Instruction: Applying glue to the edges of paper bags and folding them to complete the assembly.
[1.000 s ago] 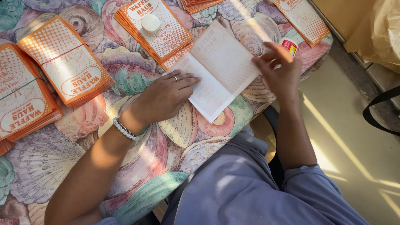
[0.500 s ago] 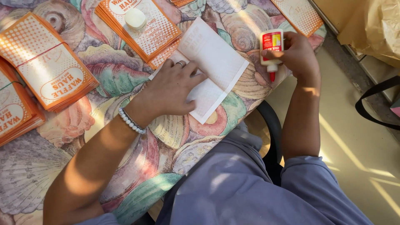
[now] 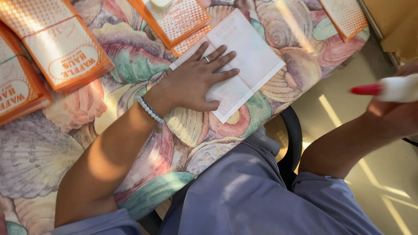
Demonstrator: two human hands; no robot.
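From the head camera, the left hand (image 3: 196,82) lay flat on the folded white paper (image 3: 244,61), fingers spread and pressing it down onto the table (image 3: 130,65), which wore a cloth printed with seashells. The paper sat close to the table's near edge, its lower corner almost at the rim, with one upper corner running under an orange booklet (image 3: 174,17).

The right hand (image 3: 398,109) was off the table, out past its near edge and above the floor, fingers wrapped around a white glue bottle (image 3: 396,89) whose red tip pointed back toward the paper.

The paper looked thin, light and limp, likely to slide or curl unless pinned; a flat palm or a pinch at a free corner would suit it. It was pale, faintly printed, with a crease down its middle.

Stacks of orange booklets (image 3: 56,48) lay along the far left edge.
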